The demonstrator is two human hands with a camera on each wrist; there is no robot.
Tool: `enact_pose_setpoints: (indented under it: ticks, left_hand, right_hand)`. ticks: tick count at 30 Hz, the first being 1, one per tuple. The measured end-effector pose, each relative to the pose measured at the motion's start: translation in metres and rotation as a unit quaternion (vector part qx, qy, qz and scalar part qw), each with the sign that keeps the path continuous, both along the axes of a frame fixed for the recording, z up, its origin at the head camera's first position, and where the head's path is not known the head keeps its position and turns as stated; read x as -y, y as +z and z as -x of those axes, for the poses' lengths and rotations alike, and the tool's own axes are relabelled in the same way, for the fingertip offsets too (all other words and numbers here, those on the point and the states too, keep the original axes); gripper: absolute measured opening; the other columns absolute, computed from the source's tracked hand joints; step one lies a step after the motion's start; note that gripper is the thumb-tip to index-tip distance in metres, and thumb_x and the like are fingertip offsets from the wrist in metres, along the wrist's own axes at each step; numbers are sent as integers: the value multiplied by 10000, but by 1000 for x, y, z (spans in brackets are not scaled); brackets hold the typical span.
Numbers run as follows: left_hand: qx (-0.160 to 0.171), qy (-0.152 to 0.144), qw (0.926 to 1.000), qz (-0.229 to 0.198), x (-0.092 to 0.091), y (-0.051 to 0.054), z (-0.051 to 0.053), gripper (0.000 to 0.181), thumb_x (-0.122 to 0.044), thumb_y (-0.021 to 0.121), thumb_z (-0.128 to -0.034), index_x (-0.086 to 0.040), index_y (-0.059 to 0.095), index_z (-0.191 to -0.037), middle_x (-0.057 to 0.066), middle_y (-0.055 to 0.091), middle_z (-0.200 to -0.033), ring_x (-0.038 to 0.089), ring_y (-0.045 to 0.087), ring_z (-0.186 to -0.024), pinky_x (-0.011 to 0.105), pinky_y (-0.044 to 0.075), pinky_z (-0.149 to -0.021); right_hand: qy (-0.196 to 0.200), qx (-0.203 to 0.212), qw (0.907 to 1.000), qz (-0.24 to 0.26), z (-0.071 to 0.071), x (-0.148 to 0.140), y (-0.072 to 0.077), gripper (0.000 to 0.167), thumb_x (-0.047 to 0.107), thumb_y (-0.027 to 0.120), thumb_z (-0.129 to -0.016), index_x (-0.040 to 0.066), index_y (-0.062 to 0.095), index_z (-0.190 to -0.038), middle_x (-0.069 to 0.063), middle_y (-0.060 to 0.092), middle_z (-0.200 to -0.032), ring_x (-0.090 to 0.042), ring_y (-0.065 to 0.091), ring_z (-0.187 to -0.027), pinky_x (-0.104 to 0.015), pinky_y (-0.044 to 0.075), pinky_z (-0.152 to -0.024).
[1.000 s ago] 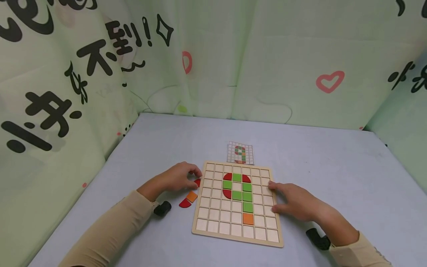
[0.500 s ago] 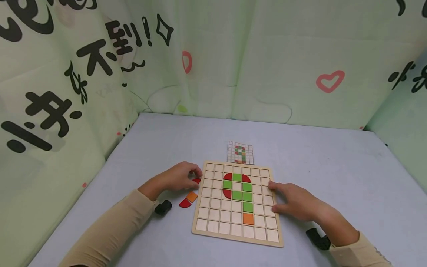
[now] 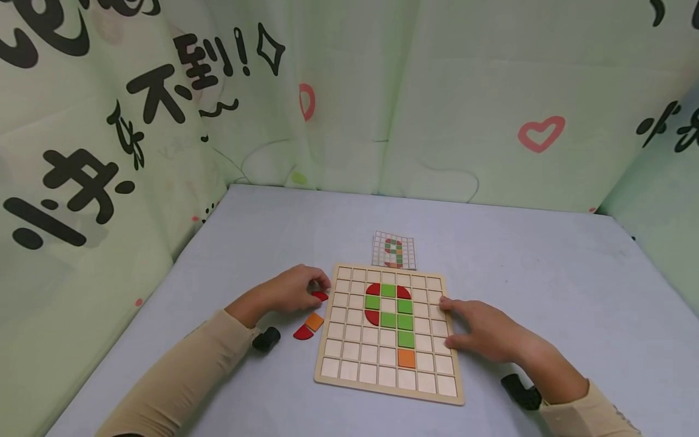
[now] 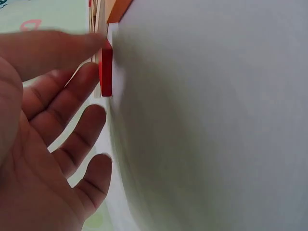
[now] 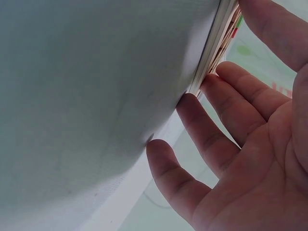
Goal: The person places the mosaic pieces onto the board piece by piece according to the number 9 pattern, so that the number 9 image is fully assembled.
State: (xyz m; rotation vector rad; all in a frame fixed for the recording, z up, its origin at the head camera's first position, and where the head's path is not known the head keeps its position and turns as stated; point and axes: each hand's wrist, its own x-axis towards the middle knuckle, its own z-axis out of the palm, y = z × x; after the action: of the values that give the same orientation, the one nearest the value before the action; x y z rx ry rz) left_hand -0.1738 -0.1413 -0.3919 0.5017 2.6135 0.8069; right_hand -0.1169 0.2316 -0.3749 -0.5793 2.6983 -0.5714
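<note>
In the head view my left hand (image 3: 295, 288) is at the left edge of the wooden grid board (image 3: 360, 352). Its thumb and fingertips pinch a red quarter-circle tile (image 3: 320, 296), which stands on edge in the left wrist view, near the tabletop. Just below that hand lie an orange square tile (image 3: 314, 321) and another red quarter-circle tile (image 3: 303, 332), touching. My right hand (image 3: 486, 331) rests against the board's right edge, fingers extended and spread. Set in the board are red quarter-circles, several green squares (image 3: 405, 321) and one orange square (image 3: 406, 358).
Behind the board's far edge lies a pattern card (image 3: 394, 250) printed with a grid and coloured shapes. The pale tabletop (image 3: 273, 224) is bordered by hanging printed cloth (image 3: 437, 103). Black wrist cameras (image 3: 266, 340) are strapped on both wrists.
The red quarter-circle tile has turned and shifted slightly between the left hand's thumb and fingers, now showing a little more. The right hand and board have stayed put.
</note>
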Motion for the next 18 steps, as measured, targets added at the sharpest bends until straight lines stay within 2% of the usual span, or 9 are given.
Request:
enact_pose_setpoints:
  ticks: [3,8,12,18]
  left_hand:
    - [-83,82,9999,48,2,0,0,261,-110,779,-868,-132,666,-1102,-41,605,-1006,187,509,-988,311,491,-847]
    - [-273,-74,9996,69,3,0,0,207,-85,755,-883,-106,672,-1072,-36,615,-973,185,516,-964,311,495,-834]
    - [-265,-150,9995,48,3,1,0,221,-47,735,-892,-95,674,-1098,-31,629,-996,186,524,-970,323,493,-868]
    - [-178,120,9998,20,2,0,0,272,-99,780,-870,-108,661,-1115,-35,606,-1006,186,514,-978,314,494,-843]
  right_hand:
    - [23,-10,10000,-5,0,0,0,753,307,789,-860,-32,468,-1451,-241,465,-1472,-466,419,-1342,-601,355,-1051]
    - [58,-33,10000,16,0,-1,0,749,312,786,-862,-30,471,-1450,-239,473,-1465,-465,428,-1335,-601,360,-1046]
    - [82,-73,9999,39,0,-1,0,742,303,784,-864,-34,472,-1448,-244,472,-1463,-466,431,-1332,-600,363,-1044]
    - [84,-81,9999,36,0,-1,0,742,290,785,-865,-45,468,-1447,-247,460,-1473,-468,422,-1340,-600,358,-1048]
